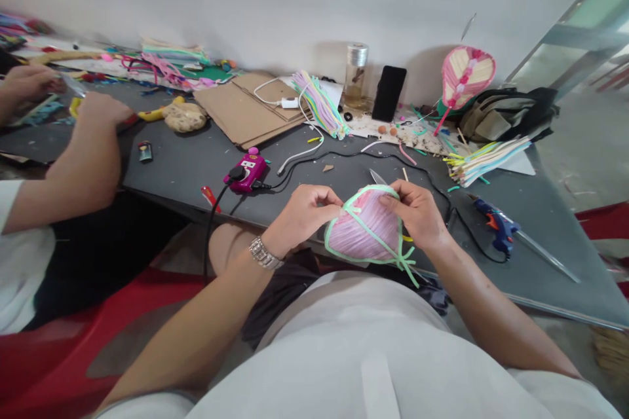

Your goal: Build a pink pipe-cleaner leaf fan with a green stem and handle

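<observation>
A lilac and pink leaf-shaped piece (366, 226) of fuzzy pipe cleaners, edged in mint green, is held up over my lap at the table's front edge. Mint strips cross its face, and loose green ends stick out at its lower right. My left hand (312, 213) pinches its upper left edge beside a mint strip, thumb against fingertips. At the upper right rim, my right hand (417, 209) grips the piece between thumb and fingers. A pointed metal blade (377, 177) shows just behind it; the rest of that tool is hidden.
On the grey table (304, 193) lie a magenta power socket (247, 170), a glue gun (498, 226), pipe-cleaner bundles (322, 105), cardboard (246, 108) and cables. A jar (356, 75), phone (389, 93) and pink leaf-shaped piece (466, 75) stand behind. A co-worker's hands (101, 111) work at left.
</observation>
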Available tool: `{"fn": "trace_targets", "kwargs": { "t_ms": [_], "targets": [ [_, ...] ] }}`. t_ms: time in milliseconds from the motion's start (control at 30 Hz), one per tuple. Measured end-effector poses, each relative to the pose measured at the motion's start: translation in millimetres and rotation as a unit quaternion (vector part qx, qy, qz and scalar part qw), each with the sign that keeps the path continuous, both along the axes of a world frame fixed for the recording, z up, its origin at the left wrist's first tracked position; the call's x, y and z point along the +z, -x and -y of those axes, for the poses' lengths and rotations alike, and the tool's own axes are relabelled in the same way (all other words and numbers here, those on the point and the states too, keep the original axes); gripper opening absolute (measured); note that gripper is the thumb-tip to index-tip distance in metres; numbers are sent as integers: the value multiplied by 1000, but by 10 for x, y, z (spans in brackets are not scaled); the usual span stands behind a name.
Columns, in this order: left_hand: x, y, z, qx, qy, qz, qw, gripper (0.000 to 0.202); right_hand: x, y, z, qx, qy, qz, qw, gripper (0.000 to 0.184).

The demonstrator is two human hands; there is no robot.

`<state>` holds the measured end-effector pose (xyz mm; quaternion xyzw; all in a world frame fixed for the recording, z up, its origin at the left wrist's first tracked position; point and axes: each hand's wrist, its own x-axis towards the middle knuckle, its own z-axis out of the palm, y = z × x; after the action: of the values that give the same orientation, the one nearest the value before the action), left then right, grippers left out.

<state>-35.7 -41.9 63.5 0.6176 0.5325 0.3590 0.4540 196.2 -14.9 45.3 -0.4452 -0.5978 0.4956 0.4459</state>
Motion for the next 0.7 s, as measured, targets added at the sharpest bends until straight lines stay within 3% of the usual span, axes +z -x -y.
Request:
{"fn": "trace_targets", "kwargs": {
  "t_ms": [267, 467, 700],
  "targets": [
    [-32, 35, -15, -18, 36, 59, 997, 15, -23, -21, -22, 2, 5, -10, 1000, 35],
    [-77, 36, -19, -10, 38, 34, 999, 14, -51, 1, 4, 0, 1, -8, 1000, 31],
    [54, -19, 85, 9, -4, -14, 1000, 12, -106, -12, 6, 18, -5, -6, 1000, 28]
  ]
}}
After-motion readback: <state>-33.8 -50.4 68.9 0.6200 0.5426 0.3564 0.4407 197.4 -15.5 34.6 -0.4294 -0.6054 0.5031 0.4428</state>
